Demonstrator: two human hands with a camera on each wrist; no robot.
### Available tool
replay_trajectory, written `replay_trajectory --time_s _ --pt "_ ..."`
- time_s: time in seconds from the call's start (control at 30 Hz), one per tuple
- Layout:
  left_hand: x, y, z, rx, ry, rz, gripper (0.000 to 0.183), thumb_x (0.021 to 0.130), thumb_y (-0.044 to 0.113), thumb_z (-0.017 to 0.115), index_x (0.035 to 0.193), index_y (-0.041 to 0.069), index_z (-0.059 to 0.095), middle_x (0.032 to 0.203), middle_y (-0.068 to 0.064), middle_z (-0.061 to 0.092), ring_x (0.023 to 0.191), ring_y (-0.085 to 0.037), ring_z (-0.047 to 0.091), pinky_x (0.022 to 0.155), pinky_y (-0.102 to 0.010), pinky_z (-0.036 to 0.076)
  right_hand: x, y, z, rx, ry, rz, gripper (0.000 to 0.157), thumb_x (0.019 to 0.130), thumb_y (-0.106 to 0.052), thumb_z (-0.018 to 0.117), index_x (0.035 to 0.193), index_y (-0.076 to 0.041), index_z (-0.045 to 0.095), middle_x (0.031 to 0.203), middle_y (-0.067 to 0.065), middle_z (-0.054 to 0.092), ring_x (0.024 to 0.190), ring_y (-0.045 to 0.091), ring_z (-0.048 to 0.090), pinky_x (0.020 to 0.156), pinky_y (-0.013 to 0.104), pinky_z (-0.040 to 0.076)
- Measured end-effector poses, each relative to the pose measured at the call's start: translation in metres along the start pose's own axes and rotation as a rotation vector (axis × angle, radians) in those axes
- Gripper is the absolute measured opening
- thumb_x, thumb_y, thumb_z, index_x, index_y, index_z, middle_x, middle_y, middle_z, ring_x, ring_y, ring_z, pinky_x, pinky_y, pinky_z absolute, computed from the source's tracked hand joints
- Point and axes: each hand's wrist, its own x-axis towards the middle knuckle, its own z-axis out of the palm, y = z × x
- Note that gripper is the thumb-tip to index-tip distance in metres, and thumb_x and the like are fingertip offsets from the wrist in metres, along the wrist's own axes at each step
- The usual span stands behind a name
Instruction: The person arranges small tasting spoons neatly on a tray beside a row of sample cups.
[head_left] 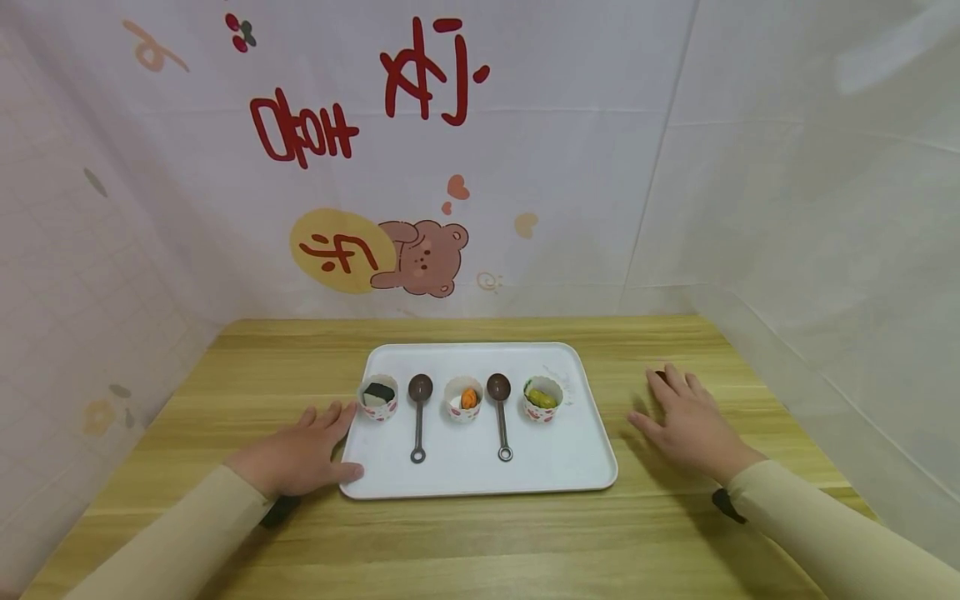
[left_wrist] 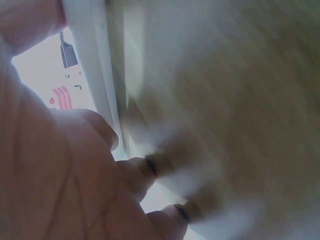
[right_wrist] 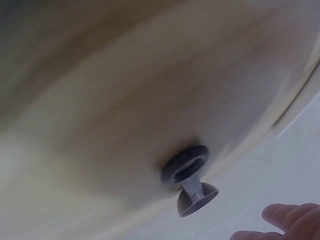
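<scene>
On the white tray [head_left: 555,467], my left hand [head_left: 300,454] lies along the left edge, its thumb over the near-left corner and its fingers by the leftmost paper cup [head_left: 377,408]. That cup holds a black-and-white piece. In the left wrist view the same hand [left_wrist: 70,175] is beside the tray's side wall. To the right of the tray, my right hand [head_left: 693,429] is spread over the table. A dark spoon with a ring-ended handle [right_wrist: 185,165] lies close to its fingers [right_wrist: 295,220]; in the head view the hand mostly covers it.
Two brown spoons, the left spoon [head_left: 420,408] and the right spoon [head_left: 500,408], lie between the cups. The middle cup [head_left: 462,410] holds an orange piece, the right cup [head_left: 542,410] a yellow-green one. Pale printed cloth [head_left: 570,167] encloses the wooden table [head_left: 465,542].
</scene>
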Motion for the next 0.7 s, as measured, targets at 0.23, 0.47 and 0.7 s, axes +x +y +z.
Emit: replay_trajectory --time_s 0.23,0.47,0.7 --pt "0.001 0.000 0.002 -0.005 0.000 0.001 0.112 0.092 0.070 0.066 0.167 0.001 0.021 0.170 -0.034 0.021 0.150 -0.070 0.016 0.115 -0.078 0.029 -0.003 0.009 0.002 0.004 -0.028 0.003 0.089 0.103 -0.055 0.061 0.159 0.008 0.033 0.163 0.045 0.024 0.146 0.072 0.021 0.120 0.074 0.020" --pt "0.001 0.000 0.001 -0.004 -0.003 -0.003 0.111 0.092 0.070 0.066 0.167 0.002 0.021 0.170 -0.033 0.022 0.150 -0.070 0.017 0.114 -0.078 0.030 -0.007 0.012 -0.001 -0.016 -0.048 0.001 0.080 0.104 -0.044 0.064 0.156 0.010 0.038 0.159 0.045 0.031 0.142 0.068 0.033 0.115 0.075 0.032" --pt "0.000 0.001 0.000 -0.003 -0.004 -0.010 0.111 0.092 0.070 0.066 0.167 0.002 0.021 0.170 -0.033 0.021 0.150 -0.069 0.016 0.115 -0.078 0.029 -0.008 0.015 -0.008 -0.010 -0.040 0.014 0.073 0.100 -0.035 0.069 0.150 0.013 0.047 0.146 0.042 0.050 0.132 0.061 0.052 0.106 0.070 0.045"
